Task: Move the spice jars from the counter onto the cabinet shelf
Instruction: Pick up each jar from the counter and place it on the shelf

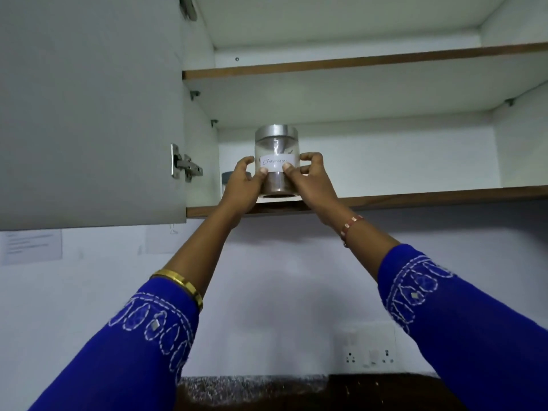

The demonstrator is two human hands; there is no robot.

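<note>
The cinnamon jar [277, 161] stood at the front edge of the lower cabinet shelf [385, 200], its base seemingly on the board or just above it; which of the 2 could not be told. The step in hand looked like setting it down. To do that well, the jar should be kept upright, lowered flat until the base bears fully on the shelf, then pushed back from the edge so no part overhangs. Both hands should let go together, so it is not tipped sideways. Its white label faced outward, which is worth keeping so it can be read.

Both arms reached up and forward toward the jar. The left hand [243, 185] gripped the jar's left side, thumb pressed on the label's left end and fingers curled round the glass. The right hand [308, 179] gripped the opposite side in mirror fashion, thumb on the label's right end, fingers wrapped behind. So all the fingers were clamped on the jar, none spread free.

Left of the jar, deeper in, another jar's grey lid [227, 176] was partly visible.
</note>
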